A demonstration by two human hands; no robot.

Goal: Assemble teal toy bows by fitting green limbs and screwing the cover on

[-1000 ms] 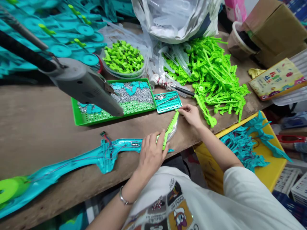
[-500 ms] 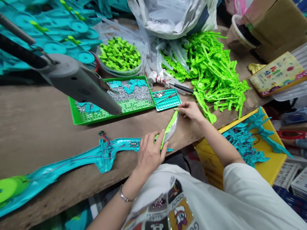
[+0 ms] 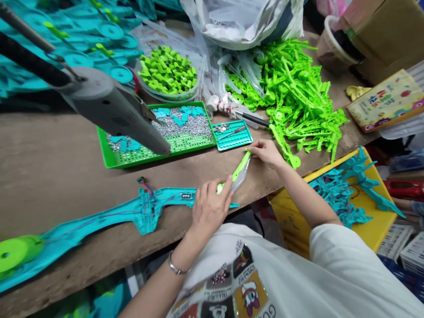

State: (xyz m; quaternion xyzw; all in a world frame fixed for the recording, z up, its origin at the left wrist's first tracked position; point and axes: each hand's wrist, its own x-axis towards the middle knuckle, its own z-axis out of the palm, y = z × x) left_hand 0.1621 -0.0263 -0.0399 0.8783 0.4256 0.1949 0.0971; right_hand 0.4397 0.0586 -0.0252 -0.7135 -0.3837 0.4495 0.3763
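My left hand (image 3: 209, 208) grips the near end of a slim green-and-clear plastic blade piece (image 3: 239, 173) at the table's front edge. My right hand (image 3: 266, 152) pinches the far tip of that same piece. Left of my left hand lies a long teal toy shell (image 3: 109, 217) with red and blue wires and a small battery contact, ending in a green disc (image 3: 13, 254). Part of the blade piece is hidden under my left fingers.
A green tray (image 3: 145, 154) of small metal screws and a small teal tray (image 3: 233, 138) sit beyond my hands. A hanging grey electric screwdriver (image 3: 109, 108) reaches over the green tray. Green plastic parts (image 3: 298, 101) pile at right; a yellow bin (image 3: 374, 234) stands below.
Both hands keep their hold on the blade piece; it has tilted slightly and my left hand has shifted a little up along it. The view has drifted slightly.
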